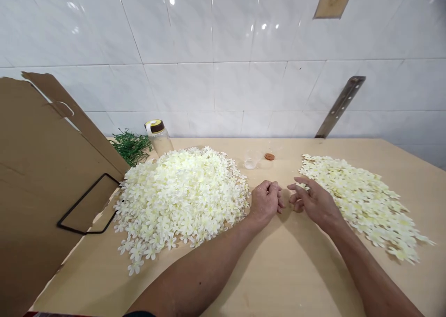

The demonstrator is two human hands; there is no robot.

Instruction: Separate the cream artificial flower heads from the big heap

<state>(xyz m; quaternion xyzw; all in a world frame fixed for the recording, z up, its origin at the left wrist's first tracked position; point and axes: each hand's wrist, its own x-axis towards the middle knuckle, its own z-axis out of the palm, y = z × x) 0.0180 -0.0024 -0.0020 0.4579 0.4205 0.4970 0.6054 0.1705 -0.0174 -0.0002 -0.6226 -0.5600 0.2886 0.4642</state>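
My left hand (265, 200) is closed in a pinch at the right edge of a large heap of white artificial flowers (181, 191). Whatever lies between its fingertips is too small to make out. Just across a narrow gap, my right hand (315, 203) has its fingers bent around a small pale artificial flower (302, 186). To the right of that hand spreads a flatter layer of the same yellowish-white flowers (369, 201). Both hands are low over the wooden table (272, 275), fingertips facing each other.
Behind the hands stand a small clear cup (250, 160) and a reddish-brown disc (269, 157). A bottle with a brown and yellow cap (160, 138) and green plastic stems (130, 146) are at the back left. Cardboard (52, 177) borders the left, with a black wire frame (88, 205).
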